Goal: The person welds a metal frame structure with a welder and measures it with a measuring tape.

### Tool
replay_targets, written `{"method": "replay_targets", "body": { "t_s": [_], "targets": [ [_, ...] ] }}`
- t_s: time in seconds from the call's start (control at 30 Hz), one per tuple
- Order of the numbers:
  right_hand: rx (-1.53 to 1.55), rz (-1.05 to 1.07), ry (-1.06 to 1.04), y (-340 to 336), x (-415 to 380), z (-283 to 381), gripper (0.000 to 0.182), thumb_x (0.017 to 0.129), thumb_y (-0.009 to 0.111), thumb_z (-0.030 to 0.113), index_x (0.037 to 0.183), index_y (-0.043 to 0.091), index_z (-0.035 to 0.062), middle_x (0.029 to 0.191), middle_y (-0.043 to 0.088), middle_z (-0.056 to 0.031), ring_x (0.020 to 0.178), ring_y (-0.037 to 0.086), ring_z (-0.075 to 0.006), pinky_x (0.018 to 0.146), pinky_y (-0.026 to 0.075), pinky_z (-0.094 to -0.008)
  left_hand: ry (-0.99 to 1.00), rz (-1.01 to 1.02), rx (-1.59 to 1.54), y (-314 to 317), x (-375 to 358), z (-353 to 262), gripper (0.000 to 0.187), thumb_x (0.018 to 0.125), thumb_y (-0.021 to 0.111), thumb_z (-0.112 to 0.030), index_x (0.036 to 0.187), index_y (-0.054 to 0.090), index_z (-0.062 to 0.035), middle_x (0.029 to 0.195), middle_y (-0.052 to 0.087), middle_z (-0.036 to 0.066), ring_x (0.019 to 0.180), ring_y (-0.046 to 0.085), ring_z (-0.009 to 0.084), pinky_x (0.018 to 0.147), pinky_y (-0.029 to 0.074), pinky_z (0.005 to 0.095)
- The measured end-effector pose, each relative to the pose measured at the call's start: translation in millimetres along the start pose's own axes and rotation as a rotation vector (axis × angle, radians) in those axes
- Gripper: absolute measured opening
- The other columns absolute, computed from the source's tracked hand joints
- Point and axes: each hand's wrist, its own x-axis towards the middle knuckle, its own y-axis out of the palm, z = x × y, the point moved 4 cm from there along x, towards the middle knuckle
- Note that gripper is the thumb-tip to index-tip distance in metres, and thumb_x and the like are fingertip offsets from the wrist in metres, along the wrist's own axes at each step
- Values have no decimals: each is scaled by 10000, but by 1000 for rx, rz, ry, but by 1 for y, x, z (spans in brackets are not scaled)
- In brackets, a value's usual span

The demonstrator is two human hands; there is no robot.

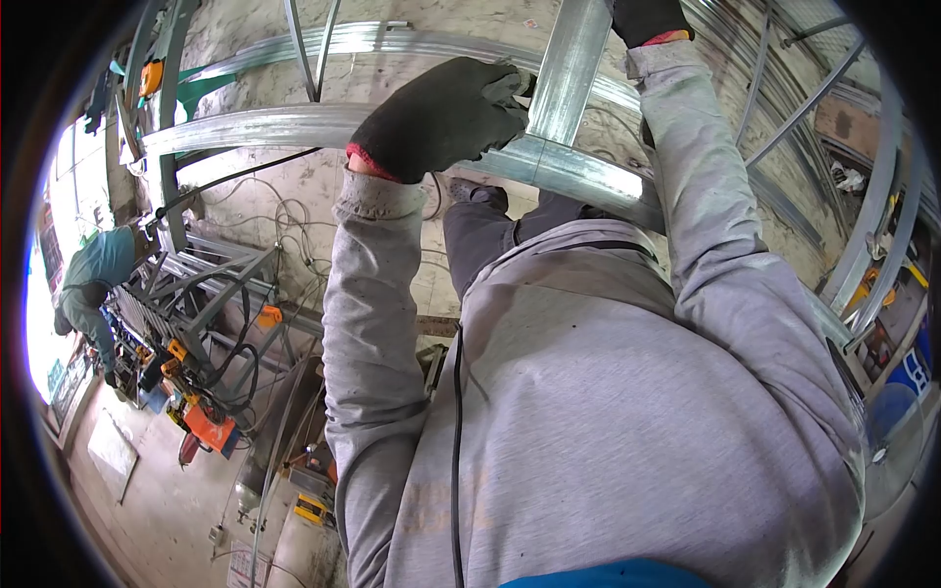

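My left hand (pixel 441 116), in a black glove with a red cuff, lies over a long shiny metal beam (pixel 260 127) with its fingers curled at the beam. Beside its fingertips, a wide metal bar (pixel 570 73) meets this beam at an angle, with a seam line at the joint. My right hand (pixel 652 18), gloved alike, is at the top edge beside the upper part of the wide bar. Most of its fingers are cut off by the frame, so their grip is hidden.
Several long metal profiles (pixel 774 108) lie at the upper right. To the left, a person in a teal top (pixel 103 260) bends beside a metal frame rack (pixel 211 294) with power tools. Loose cables (pixel 284 220) cross the floor. A blue drum-like object (pixel 897 402) stands at the right.
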Motion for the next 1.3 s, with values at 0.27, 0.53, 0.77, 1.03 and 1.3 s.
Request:
{"method": "replay_targets", "body": {
  "t_s": [0.27,0.53,0.77,1.03,1.3],
  "targets": [
    [-17,-60,2,3,-5,3,213,986,662,325,933,673,119,877,692,-68,774,706,-223,662,555,-363,-229,-7,-370,9,-3,9,220,926,691,-206,1058,664,-32,709,611,34,592,607,108,534,506,274],
    [14,0,-11,3,-4,3,202,979,668,308,957,668,106,869,673,-64,766,704,-239,652,554,-363,-157,45,-173,2,3,0,96,765,725,-137,858,730,-115,890,657,74,743,683,251,621,554,367],
    [-5,-30,-29,2,-6,2,213,968,684,312,950,675,100,856,675,-60,768,705,-237,659,553,-365,55,-47,-57,0,3,-1,105,753,732,-139,850,729,-99,867,638,67,734,688,240,611,555,360],
    [-28,-43,-10,6,-11,4,208,971,677,328,946,674,122,872,679,-50,789,704,-227,675,549,-366,-185,15,-251,2,-2,3,115,826,709,-134,927,710,-77,840,636,70,717,657,225,617,550,348],
    [-40,-62,13,5,-9,4,248,963,702,352,984,677,105,900,696,-54,800,708,-227,696,554,-371,-178,32,-187,-1,-2,16,140,797,700,-98,931,676,-64,897,641,97,786,674,278,704,567,369]
  ]
}}
